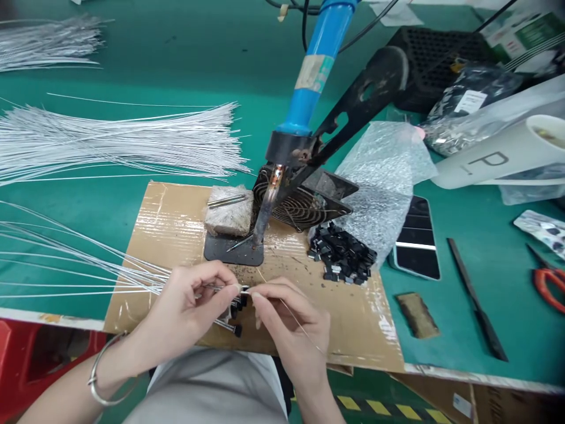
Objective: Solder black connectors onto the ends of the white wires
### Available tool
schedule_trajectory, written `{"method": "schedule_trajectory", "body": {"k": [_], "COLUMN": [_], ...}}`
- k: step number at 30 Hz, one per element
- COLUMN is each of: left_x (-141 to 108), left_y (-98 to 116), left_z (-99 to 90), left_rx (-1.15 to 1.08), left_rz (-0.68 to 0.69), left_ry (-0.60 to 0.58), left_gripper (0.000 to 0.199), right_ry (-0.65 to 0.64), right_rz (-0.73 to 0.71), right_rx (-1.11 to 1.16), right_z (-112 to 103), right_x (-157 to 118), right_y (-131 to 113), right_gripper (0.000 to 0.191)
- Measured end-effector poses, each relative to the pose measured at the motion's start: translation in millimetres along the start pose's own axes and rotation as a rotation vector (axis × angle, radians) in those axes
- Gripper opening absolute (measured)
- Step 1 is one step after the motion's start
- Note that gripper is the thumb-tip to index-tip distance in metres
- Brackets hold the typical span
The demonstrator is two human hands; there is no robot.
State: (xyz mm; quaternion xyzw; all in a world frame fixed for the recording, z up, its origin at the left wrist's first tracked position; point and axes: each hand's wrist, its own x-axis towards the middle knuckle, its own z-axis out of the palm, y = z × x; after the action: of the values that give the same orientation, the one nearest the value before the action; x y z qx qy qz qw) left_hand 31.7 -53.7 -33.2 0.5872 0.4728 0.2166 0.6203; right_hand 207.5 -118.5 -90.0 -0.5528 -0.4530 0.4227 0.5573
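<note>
My left hand (pixel 189 303) is closed in a pinch, holding a white wire near its end. Right beside it, my right hand (pixel 291 321) is also closed, thumb and forefinger meeting at the wire's tip; a thin strand of solder wire (pixel 302 327) runs across its fingers. Whether a small part sits between the fingertips cannot be made out. Below the hands lie wires with black connectors (pixel 238 330) on their ends, partly hidden by my left hand. More white wires (pixel 132 274) trail off to the left. Above the hands, a blue-handled soldering iron (pixel 304 82) points downward in a black bracket.
Cardboard (pixel 357 330) covers the work spot. A wrapped block (pixel 228 212), a fan (pixel 304 203) and a pile of black connectors (pixel 342 253) stand beyond. Wire bundles (pixel 110 141) lie left. Rightward are a phone (pixel 415 238), a file (pixel 477 297), a brown pad (pixel 417 315) and red-handled scissors (pixel 549 285).
</note>
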Motion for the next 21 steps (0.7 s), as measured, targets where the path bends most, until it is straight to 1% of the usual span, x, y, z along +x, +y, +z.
{"method": "schedule_trajectory", "body": {"k": [6,13,15,19,21], "left_x": [-1.0,-0.7,-0.2,0.8,0.5], "left_y": [-2.7,-7.4,-7.1,-5.1,-5.3], "left_z": [0.7,2.5,3.8,6.0,6.4], "left_rx": [0.011,0.063,0.046,-0.030,-0.031], "left_rz": [0.038,0.018,0.010,0.003,-0.007], "left_ry": [0.013,0.033,0.042,0.048,0.044], "left_gripper": [0.024,0.025,0.024,0.023,0.026], "right_ry": [0.012,0.007,0.005,-0.014,-0.037], "right_rz": [0.003,0.019,0.057,0.192,0.219], "right_rx": [-0.007,0.000,0.043,0.203,0.271], "right_z": [2.6,2.1,2.7,5.5,7.4], "right_x": [-0.5,0.2,0.5,1.7,2.0], "right_y": [-0.2,-0.7,-2.7,-6.1,-5.7], "right_gripper": [0.012,0.014,0.014,0.016,0.015]}}
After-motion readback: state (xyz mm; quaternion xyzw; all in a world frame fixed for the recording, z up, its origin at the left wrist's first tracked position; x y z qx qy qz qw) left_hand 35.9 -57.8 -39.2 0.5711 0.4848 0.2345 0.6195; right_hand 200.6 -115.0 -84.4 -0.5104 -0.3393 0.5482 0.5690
